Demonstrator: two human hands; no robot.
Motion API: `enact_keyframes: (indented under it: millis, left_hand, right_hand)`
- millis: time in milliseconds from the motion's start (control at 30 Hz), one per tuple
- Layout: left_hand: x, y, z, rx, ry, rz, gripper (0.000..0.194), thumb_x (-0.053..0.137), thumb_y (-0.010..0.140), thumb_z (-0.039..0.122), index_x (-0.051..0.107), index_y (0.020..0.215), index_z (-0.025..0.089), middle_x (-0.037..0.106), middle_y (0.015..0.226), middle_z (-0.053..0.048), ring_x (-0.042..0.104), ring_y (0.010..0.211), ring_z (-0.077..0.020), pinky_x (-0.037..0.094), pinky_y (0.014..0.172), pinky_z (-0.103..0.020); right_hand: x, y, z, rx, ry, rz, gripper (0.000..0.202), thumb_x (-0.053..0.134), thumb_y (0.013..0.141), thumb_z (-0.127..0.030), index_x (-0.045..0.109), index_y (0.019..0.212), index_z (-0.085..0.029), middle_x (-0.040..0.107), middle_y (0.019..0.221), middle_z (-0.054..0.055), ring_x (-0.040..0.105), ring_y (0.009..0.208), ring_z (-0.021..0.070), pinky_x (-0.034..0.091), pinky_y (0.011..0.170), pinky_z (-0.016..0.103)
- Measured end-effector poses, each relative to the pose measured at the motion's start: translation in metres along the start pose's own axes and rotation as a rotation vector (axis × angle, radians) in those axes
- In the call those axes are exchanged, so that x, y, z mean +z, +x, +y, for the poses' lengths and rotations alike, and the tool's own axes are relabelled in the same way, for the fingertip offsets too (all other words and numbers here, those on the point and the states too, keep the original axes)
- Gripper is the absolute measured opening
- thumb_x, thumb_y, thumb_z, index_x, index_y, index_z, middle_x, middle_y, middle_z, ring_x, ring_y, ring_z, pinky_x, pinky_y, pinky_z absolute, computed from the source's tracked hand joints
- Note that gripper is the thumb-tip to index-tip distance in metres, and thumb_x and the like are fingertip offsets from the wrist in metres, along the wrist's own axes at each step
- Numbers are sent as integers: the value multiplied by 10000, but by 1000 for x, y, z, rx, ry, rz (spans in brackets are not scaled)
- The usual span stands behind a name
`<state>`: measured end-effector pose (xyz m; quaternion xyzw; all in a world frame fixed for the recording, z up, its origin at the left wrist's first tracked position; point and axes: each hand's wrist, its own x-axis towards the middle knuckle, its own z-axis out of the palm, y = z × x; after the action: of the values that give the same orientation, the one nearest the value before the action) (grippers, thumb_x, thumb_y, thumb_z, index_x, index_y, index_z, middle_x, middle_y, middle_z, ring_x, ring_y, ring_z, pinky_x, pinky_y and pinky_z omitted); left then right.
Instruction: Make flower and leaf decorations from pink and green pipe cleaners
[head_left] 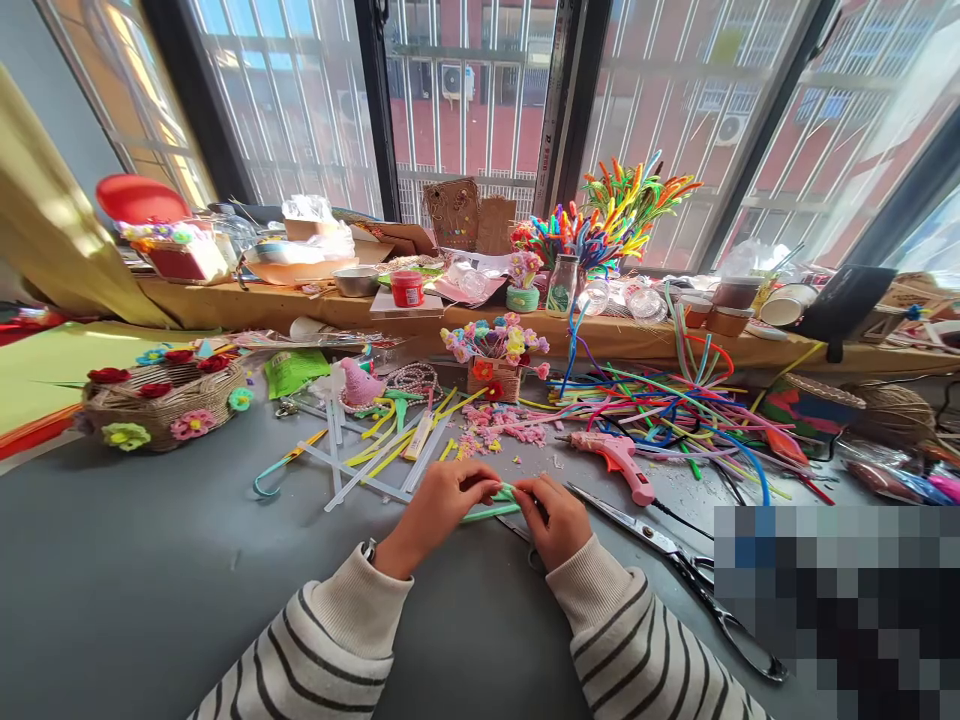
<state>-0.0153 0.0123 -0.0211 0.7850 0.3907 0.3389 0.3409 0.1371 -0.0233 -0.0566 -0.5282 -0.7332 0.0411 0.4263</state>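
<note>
Between my two hands is a light green pipe cleaner (491, 513), its loose end sticking out below my left fingers. My left hand (448, 505) pinches it from the left, thumb and fingertips pressed together. From the right, my right hand (553, 515) pinches the same pipe cleaner, and the fingertips nearly meet. Part of the green piece is hidden behind the fingers. Small scissors (517, 530) lie partly covered beneath my right hand. Just beyond the hands are glue sticks (367, 480) and yellow pipe cleaners (381, 452).
A pink glue gun (616, 460) and large scissors (660, 540) lie to the right. Behind them spreads a heap of coloured pipe cleaners (637, 395). A flower-trimmed basket (161, 400) stands at left, a small flower pot (493, 380) at centre. A cluttered ledge (315, 308) runs below the window.
</note>
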Motion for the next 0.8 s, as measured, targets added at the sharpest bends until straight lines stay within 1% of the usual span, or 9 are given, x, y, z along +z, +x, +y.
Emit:
enact_keyframes:
  millis: [100,167,267,367,433,500,567,700,800]
  left_hand:
    - [0,-1,1,-61,-54,34,219,456,677,330,594,688,161,608,606,-10,564,550,-124,440,560,-206]
    - [-1,-1,3,-88,-84,52,216,467,669,336,594,683,162,608,602,-8,571,554,-128,445,553,-204]
    - [0,-1,5,-108,-123,60,210,483,657,337,595,675,161,605,595,-5,575,551,-130,452,550,-204]
    - [1,0,4,-111,-170,27,214,485,653,340,595,666,156,600,596,-6,576,544,-130,457,543,-208]
    - [1,0,3,-113,-205,2,219,482,655,342,593,662,153,597,606,-8,573,543,-127,459,542,-209]
    - [1,1,3,-113,-217,1,225,474,660,345,589,662,151,593,622,-9,566,543,-120,457,547,-209]
    - [0,1,4,-98,-177,18,226,468,667,349,581,663,153,585,618,-5,554,541,-113,447,548,-204]
    - [-2,0,6,-42,-11,44,223,452,688,354,558,653,161,555,553,12,517,512,-99,413,530,-190]
    - [-3,0,7,12,77,49,224,418,718,343,544,656,169,547,552,18,504,523,-93,398,553,-189]
  right_hand:
    - [0,0,1,21,18,85,260,446,738,-270,501,922,-96,535,705,60,495,556,117,433,507,213]
    - [0,-1,2,16,-2,109,265,454,735,-278,502,917,-90,530,707,59,473,497,100,435,493,217]
    - [1,-1,4,-84,-72,101,226,440,748,-262,531,894,-116,544,720,63,497,561,119,441,557,236]
    - [2,-2,6,-173,-136,100,205,414,764,-229,562,872,-136,559,710,66,514,655,145,433,609,242]
    - [4,-3,8,-168,-132,97,203,401,771,-213,578,843,-144,565,685,58,517,643,139,427,602,231]
    - [5,-3,9,-146,-108,83,200,405,771,-217,590,813,-153,570,660,46,520,613,130,422,577,219]
    - [5,-3,9,-123,-80,66,198,413,769,-225,596,803,-156,575,642,38,522,592,125,416,560,214]
    - [4,-3,8,-89,-34,50,208,410,770,-233,597,807,-151,582,650,42,526,598,126,415,564,212]
    - [2,-3,6,-72,-10,48,212,408,770,-232,600,796,-148,582,652,45,526,598,127,415,563,213]
